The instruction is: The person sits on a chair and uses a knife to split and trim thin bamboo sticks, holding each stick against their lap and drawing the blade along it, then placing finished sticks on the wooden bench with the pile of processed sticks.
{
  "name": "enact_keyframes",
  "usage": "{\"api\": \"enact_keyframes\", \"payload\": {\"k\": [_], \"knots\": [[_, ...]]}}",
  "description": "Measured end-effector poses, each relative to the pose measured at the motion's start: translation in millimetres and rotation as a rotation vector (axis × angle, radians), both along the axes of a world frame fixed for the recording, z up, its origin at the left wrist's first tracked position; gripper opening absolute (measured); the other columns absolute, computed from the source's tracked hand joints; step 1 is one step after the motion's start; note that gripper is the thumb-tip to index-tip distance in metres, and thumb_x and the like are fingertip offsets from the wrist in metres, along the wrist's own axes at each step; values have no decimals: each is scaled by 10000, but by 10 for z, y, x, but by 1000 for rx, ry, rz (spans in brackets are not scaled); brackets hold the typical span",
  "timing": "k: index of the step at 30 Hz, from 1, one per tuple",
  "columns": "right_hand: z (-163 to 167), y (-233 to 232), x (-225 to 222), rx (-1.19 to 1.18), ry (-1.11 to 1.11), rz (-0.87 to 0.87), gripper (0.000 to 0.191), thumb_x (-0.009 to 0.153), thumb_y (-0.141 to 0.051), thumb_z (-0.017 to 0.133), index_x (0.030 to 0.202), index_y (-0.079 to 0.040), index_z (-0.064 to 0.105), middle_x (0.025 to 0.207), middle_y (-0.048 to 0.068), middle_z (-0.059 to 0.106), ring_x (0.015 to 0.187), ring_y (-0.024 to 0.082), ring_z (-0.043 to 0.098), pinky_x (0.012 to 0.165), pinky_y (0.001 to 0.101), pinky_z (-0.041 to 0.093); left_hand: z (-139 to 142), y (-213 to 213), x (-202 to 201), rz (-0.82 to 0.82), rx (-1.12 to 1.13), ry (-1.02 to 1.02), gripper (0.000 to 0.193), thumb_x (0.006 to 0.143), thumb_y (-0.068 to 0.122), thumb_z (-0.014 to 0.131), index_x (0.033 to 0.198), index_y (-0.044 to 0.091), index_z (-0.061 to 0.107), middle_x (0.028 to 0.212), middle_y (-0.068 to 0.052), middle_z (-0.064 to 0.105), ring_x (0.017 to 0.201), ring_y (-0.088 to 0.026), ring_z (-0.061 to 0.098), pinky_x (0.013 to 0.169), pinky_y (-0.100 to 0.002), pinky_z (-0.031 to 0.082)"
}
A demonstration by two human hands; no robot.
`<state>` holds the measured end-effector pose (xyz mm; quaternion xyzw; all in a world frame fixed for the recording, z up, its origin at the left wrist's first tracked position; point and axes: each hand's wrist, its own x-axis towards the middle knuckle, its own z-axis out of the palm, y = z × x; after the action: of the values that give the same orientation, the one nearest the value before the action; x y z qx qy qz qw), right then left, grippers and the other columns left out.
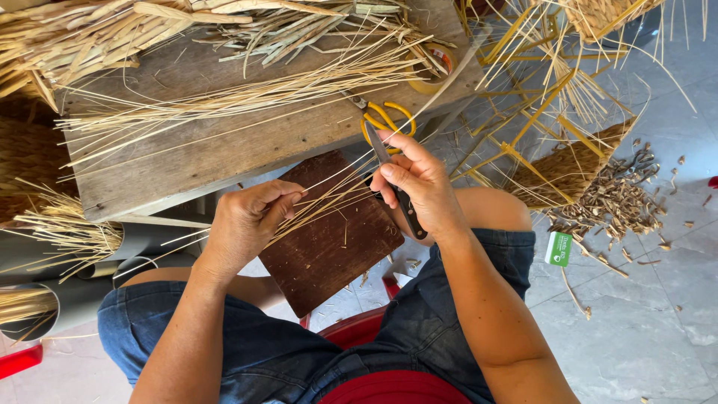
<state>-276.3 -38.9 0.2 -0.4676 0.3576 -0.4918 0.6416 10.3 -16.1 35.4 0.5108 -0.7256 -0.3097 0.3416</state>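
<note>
- Head view, with the dark brown wooden board [329, 239] resting on the person's lap as the landmark.
- Far left of the board, grey tubes [82, 292] hold bundles of pale straw.
- Just left of the board, the left hand [250, 217] is closed, pinching a small bunch of thin straw strips [329, 196] that slant up across the board's top edge.
- Above the board, the wooden counter [224, 142] carries loose straw stalks and yellow-handled scissors [385, 120].
- At the board's upper right corner, the right hand [419, 183] is clamped on a knife [393, 179], its blade touching the strips.
- Right of the board, a partly woven basket [572, 168] lies on the floor, with a heap of brown trimmings [621, 198] beside it and a small green card [558, 248] below.
</note>
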Motion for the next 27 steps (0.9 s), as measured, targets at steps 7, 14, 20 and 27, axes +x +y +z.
{"api": "enact_keyframes", "payload": {"k": [7, 14, 20, 27], "knots": [[-67, -57, -79, -17, -85, -115, 403, 1029, -56, 612, 1425, -12, 552, 881, 123, 707, 659, 135, 611, 580, 259, 490, -24, -17, 73, -26, 100, 46, 131, 962, 117, 692, 1051, 69, 775, 708, -22, 735, 634, -59, 689, 554, -219, 536], [7, -72, -232, -19, -75, -228, 359, 1024, -66, 644, 1379, -15, 626, 861, 109, 690, 649, 124, 599, 560, 246, 485, -95, -26, 201, -72, 276, 172, 155, 993, 147, 646, 1062, 104, 778, 655, 13, 697, 533, -27, 563, 451, -207, 429], [-26, -135, -585, -40, -185, -369, 340, 1036, -85, 656, 1369, -23, 627, 892, 106, 693, 665, 138, 609, 575, 254, 490, -79, -36, 357, -16, 358, 222, 160, 991, 173, 649, 1045, 96, 779, 636, 1, 647, 478, -27, 459, 430, -214, 373], [96, -129, -826, -143, -294, -530, 423, 1074, -72, 658, 1487, -49, 568, 935, 94, 678, 722, 149, 615, 626, 270, 495, -33, -29, 433, 3, 335, 235, 162, 999, 182, 644, 1042, 95, 774, 645, 8, 663, 479, -29, 465, 427, -206, 372]]}}
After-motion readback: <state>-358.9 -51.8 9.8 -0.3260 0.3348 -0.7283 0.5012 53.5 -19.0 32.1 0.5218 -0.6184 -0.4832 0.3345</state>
